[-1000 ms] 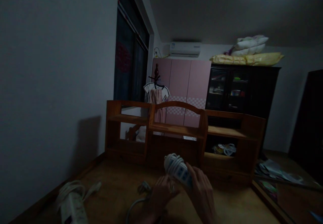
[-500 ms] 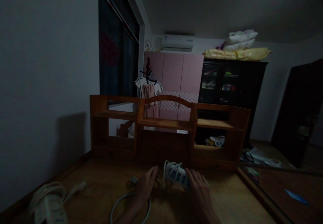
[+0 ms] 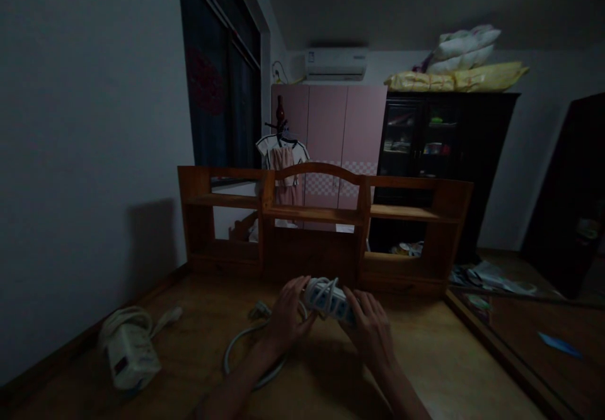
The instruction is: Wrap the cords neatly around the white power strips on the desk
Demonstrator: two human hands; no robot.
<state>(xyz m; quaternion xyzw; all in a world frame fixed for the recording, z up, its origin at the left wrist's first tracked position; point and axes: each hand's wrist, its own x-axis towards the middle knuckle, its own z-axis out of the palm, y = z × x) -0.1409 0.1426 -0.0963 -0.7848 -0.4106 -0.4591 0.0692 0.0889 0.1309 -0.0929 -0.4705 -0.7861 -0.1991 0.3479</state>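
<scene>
Pwr strip (image 3: 336, 304) btwn L hand (image 3: 287, 313) & R hand (image 3: 369, 325), over desk (image 3: 425, 357). Cord (image 3: 228, 350) loops on desk by L forearm. 2nd pwr strip (image 3: 132, 358) far L, nr wall (image 3: 70, 155). Desk hutch (image 3: 314, 214) ahead; wardrobe (image 3: 326, 123) behind, AC (image 3: 336, 65) above it, display cabinet (image 3: 477, 130) to its R, bundles (image 3: 491, 78) on top.

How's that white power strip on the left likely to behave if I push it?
The white power strip looks boxy and rigid, so it would probably slide rather than roll. Its coiled cord looks flexible and might shift. The loose end sticks out and would likely trail along.
</scene>
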